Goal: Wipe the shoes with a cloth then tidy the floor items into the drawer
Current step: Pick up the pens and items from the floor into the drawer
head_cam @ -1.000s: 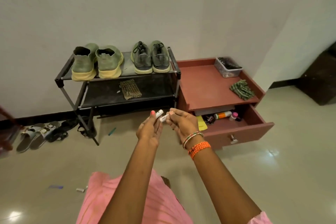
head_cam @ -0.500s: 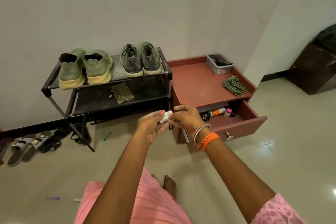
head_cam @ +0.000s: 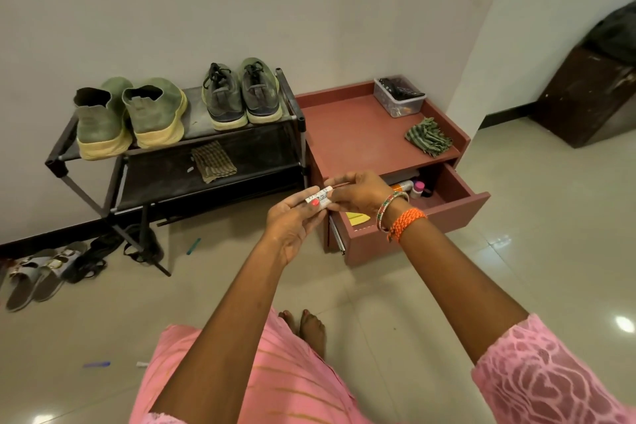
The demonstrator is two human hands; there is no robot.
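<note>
Both hands have drifted right since a second ago and now sit just in front of the open drawer [head_cam: 444, 213], with the view swung right too, so the shoe rack [head_cam: 172, 162] sits further left in frame. Left hand [head_cam: 292, 224] and right hand [head_cam: 358, 194] meet on a small white tube [head_cam: 320, 198]: left grip pinches its near-left end between thumb and fingers, right grip has fingertips curled onto the far-right end. Could be capping or twisting it, too small to tell. Tube is in the air, near the drawer's left front corner, not yet inside.

Read: shoe wiping looks finished, tidy phase under way. Drawer already holds an orange-capped bottle [head_cam: 402, 186], a pink-capped bottle [head_cam: 417, 189] and a yellow item [head_cam: 358, 217]. Next is likely dropping the tube in.

Still on the floor: a teal stick [head_cam: 193, 246] near the rack's foot, a purple stick [head_cam: 96, 364] and a small white piece [head_cam: 141, 364] near left.

Room: glossy beige tile floor, white walls. Two pairs of green shoes [head_cam: 179, 107] on the rack's top shelf, a checked cloth [head_cam: 213, 162] on the lower one. Red cabinet top [head_cam: 347, 134] carries a clear plastic box [head_cam: 399, 96] and a green striped cloth [head_cam: 428, 137]. Sandals [head_cam: 44, 272] far left on the floor
</note>
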